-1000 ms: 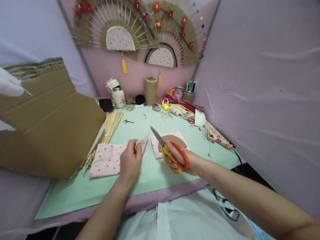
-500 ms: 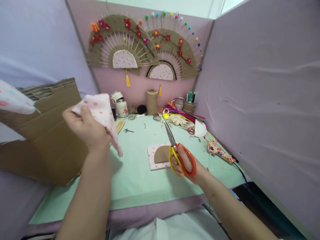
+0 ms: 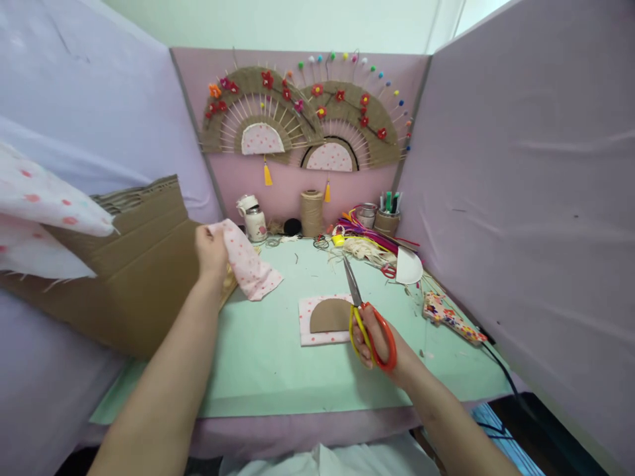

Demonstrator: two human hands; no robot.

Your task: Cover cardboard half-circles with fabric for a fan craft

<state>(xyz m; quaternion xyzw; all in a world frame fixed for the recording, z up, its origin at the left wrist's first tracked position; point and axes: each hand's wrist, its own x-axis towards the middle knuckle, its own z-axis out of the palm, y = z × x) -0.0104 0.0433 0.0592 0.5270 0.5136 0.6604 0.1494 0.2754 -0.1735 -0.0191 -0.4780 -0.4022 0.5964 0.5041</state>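
My left hand [image 3: 212, 252] grips one end of a pink polka-dot cloth [image 3: 251, 264], which hangs to the right over the far left of the table. In my right hand [image 3: 373, 337] are scissors [image 3: 355, 285] with one orange and one yellow handle, blades pointing away and closed together. Just left of the scissors, a brown cardboard half-circle [image 3: 328, 316] lies on a folded piece of dotted fabric [image 3: 308, 338]. The scissors and my hand hide the right end of both.
Cardboard sheets [image 3: 133, 284] and more dotted cloth [image 3: 54, 198] stand at the left. Along the back are a twine spool [image 3: 311, 213], a white bottle [image 3: 255, 223] and a pen holder [image 3: 387, 221]. A patterned glue gun [image 3: 451, 317] lies right. Decorated fans [image 3: 265, 109] hang on the back panel.
My left hand has moved away and to the right with the cloth, lowering it toward the back left of the table. My right hand still holds the scissors. The view has shifted slightly.
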